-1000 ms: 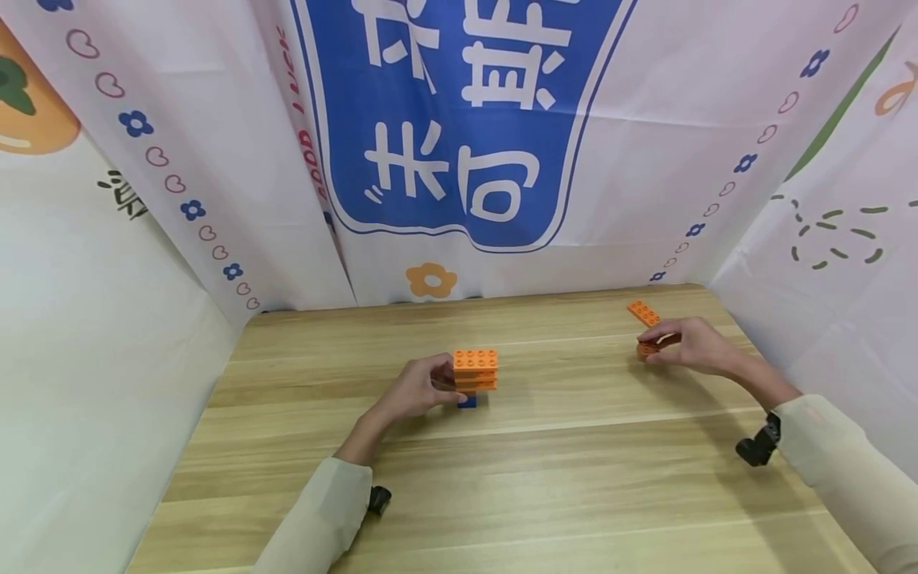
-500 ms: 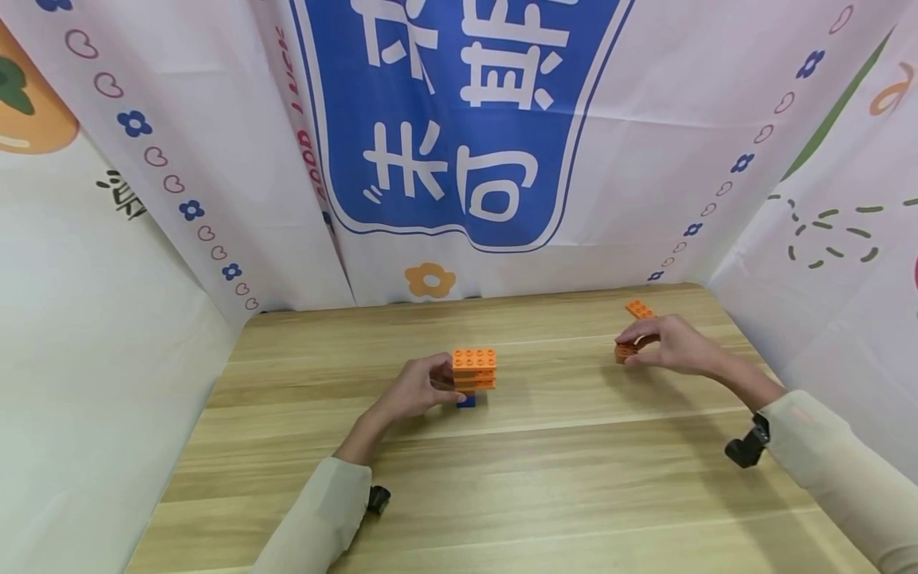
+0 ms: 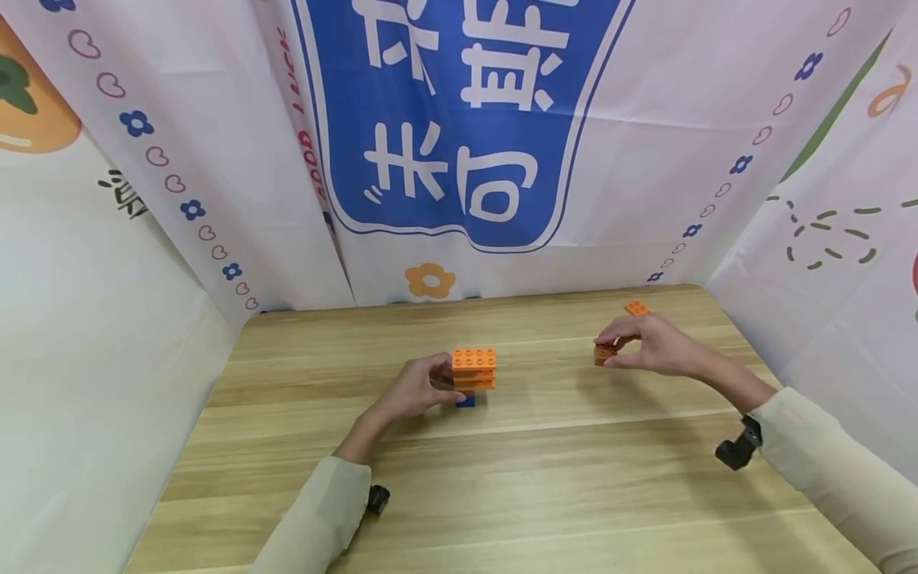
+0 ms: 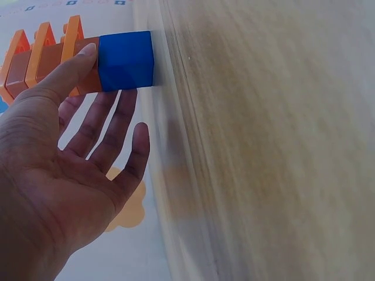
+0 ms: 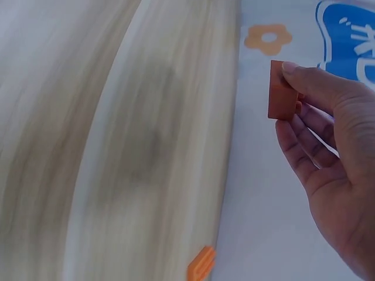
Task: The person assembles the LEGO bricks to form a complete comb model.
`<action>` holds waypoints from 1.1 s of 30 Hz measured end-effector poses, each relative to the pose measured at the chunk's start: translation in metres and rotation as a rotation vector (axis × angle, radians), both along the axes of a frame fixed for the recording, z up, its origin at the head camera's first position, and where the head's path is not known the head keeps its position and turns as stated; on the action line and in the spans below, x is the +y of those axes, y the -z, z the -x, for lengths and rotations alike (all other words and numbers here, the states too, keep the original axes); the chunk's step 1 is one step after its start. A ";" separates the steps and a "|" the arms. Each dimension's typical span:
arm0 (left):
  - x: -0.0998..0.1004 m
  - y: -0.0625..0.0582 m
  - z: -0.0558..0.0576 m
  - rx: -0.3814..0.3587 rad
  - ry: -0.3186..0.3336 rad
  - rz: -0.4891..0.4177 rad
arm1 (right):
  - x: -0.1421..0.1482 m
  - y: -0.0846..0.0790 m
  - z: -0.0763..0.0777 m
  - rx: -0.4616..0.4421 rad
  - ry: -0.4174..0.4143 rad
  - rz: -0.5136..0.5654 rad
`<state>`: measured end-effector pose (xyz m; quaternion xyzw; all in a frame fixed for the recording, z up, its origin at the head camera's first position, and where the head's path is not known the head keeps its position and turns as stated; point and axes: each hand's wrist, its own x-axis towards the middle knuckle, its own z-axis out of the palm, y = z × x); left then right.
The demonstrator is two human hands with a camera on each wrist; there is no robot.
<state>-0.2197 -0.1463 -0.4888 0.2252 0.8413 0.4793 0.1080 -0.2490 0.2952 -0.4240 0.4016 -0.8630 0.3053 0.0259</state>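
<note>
A tower of building blocks [image 3: 474, 360] stands on the table, with wide orange plates alternating with brown blocks. At its foot is a blue block [image 4: 126, 61]. My left hand [image 3: 416, 388] holds the tower low down from the left, its thumb on the lowest brown block in the left wrist view. Off to the right, my right hand [image 3: 656, 347] pinches a small brown block [image 5: 282, 91] between thumb and fingers, raised over the table. Studs show on that block's side in the right wrist view.
An orange plate [image 3: 635, 307] with studs lies at the table's back right, partly behind the right hand in the head view. Printed cloth [image 3: 387, 271] hangs along the table's back edge and both sides. The wooden table [image 3: 502, 494] extends toward the front.
My right hand has carried the brown block leftward, away from the orange plate and nearer the tower. The left hand and the tower have stayed in place.
</note>
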 end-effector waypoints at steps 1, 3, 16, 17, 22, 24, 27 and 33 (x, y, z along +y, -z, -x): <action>0.000 0.000 0.000 0.000 0.001 0.001 | -0.003 -0.002 -0.001 0.003 -0.006 0.004; 0.000 0.000 0.001 0.002 0.003 0.000 | -0.009 -0.006 -0.002 0.013 -0.014 0.007; 0.001 0.000 -0.001 -0.007 0.003 -0.011 | -0.044 -0.023 -0.009 0.047 -0.076 0.030; 0.001 0.000 -0.001 -0.010 0.004 -0.013 | -0.046 -0.024 -0.009 0.047 -0.080 0.032; 0.002 0.001 0.000 -0.009 0.007 -0.006 | -0.058 -0.028 -0.009 0.051 -0.088 0.041; 0.002 0.001 0.000 -0.006 0.006 -0.003 | -0.063 -0.030 -0.010 0.059 -0.084 0.038; 0.002 0.000 0.000 0.000 0.009 -0.002 | -0.070 -0.034 -0.011 0.083 -0.075 0.021; 0.001 0.000 -0.001 0.010 0.011 0.003 | -0.086 -0.040 -0.012 0.060 -0.096 0.017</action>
